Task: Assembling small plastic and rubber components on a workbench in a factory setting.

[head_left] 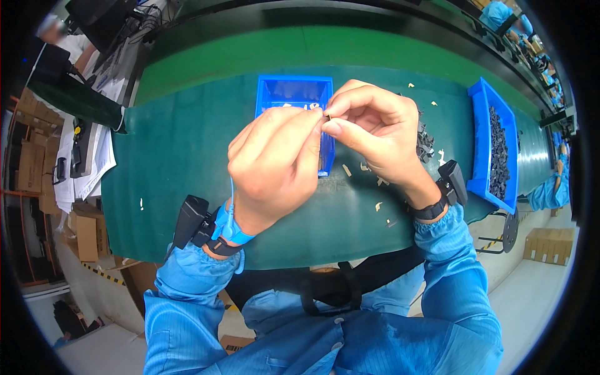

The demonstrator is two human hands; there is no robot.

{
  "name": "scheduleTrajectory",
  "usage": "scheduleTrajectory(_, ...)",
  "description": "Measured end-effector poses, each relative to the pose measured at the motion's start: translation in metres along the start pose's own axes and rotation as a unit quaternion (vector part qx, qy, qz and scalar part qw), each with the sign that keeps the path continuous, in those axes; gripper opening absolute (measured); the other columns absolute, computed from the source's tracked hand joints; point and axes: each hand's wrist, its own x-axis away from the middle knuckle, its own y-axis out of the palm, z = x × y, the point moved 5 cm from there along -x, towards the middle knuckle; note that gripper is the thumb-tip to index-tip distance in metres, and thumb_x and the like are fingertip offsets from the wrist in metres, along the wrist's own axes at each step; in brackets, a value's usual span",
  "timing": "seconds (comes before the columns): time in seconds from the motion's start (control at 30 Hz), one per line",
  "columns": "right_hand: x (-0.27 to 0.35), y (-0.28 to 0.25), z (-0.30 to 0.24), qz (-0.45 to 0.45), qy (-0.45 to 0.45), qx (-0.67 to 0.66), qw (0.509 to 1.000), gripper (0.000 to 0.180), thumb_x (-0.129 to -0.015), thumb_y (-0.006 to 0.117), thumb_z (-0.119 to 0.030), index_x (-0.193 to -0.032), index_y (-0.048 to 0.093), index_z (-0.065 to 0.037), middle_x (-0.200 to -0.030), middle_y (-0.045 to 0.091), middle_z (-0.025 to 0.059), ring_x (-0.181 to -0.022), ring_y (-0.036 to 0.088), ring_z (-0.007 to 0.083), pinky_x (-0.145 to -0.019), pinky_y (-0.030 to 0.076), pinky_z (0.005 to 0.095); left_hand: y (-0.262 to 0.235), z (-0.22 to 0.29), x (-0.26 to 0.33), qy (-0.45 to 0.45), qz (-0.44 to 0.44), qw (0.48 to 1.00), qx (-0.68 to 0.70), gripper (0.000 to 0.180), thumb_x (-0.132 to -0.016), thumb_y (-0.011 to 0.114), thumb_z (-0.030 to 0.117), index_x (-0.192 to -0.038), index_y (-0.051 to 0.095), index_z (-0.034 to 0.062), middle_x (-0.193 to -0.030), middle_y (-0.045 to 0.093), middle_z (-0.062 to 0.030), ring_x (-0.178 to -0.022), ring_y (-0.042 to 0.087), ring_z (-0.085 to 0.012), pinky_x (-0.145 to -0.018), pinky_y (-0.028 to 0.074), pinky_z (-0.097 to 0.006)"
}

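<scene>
My left hand (275, 153) and my right hand (378, 128) meet fingertip to fingertip above the green table mat. Between them is a tiny dark piece (327, 117) with a pale edge, too small to name, pinched by thumb and forefinger of each hand. Just behind my hands stands a blue plastic bin (295, 81) with a few pale bits inside; my left hand hides much of it. A pile of small black parts (425, 140) lies beyond my right wrist. Small cream-coloured scraps (347, 170) are scattered on the mat near my right hand.
At the right stands a larger blue bin (481, 144) full of small black parts (498, 150). The green mat (169, 175) covers the table. Papers (94, 165) lie at the left edge, near cardboard boxes (87, 234). Other people in blue (497, 15) sit at the far right.
</scene>
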Motion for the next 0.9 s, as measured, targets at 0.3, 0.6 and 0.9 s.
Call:
scheduleTrajectory(0.3,0.001,-0.001,-0.005,0.008,-0.023,0.039,0.999,0.015,-0.092,0.073,0.009,-0.107,0.070,0.006,-0.105,0.069,0.0117,-0.095,0.070,0.0139,-0.086,0.060,0.0271,0.000,0.002,-0.002,0.000,0.003,1.000,0.008,0.016,-0.077,0.077,-0.010,-0.092,0.073,-0.0063,-0.083,0.070,-0.0172,-0.071,0.072,-0.0319,-0.063,0.058,-0.037)
scheduleTrajectory(0.6,0.003,0.005,-0.002,0.008,-0.019,0.080,0.997,0.013,-0.094,0.073,0.003,-0.103,0.064,0.004,-0.103,0.062,0.0072,-0.088,0.061,0.0096,-0.074,0.056,0.0245,0.001,0.001,-0.001,-0.002,0.009,1.000,0.002,0.014,-0.077,0.076,-0.010,-0.090,0.072,-0.0049,-0.082,0.070,-0.0163,-0.070,0.071,-0.0310,-0.062,0.057,-0.037)
scheduleTrajectory(0.9,0.001,0.011,-0.012,0.010,-0.105,0.298,0.949,0.013,-0.092,0.073,0.003,-0.102,0.063,0.003,-0.098,0.065,0.0108,-0.088,0.061,0.0181,-0.078,0.049,0.0289,-0.016,-0.028,-0.015,-0.051,0.053,0.995,-0.063,0.010,-0.083,0.074,-0.007,-0.091,0.071,-0.0018,-0.086,0.070,-0.0163,-0.076,0.068,-0.0325,-0.070,0.055,-0.039)
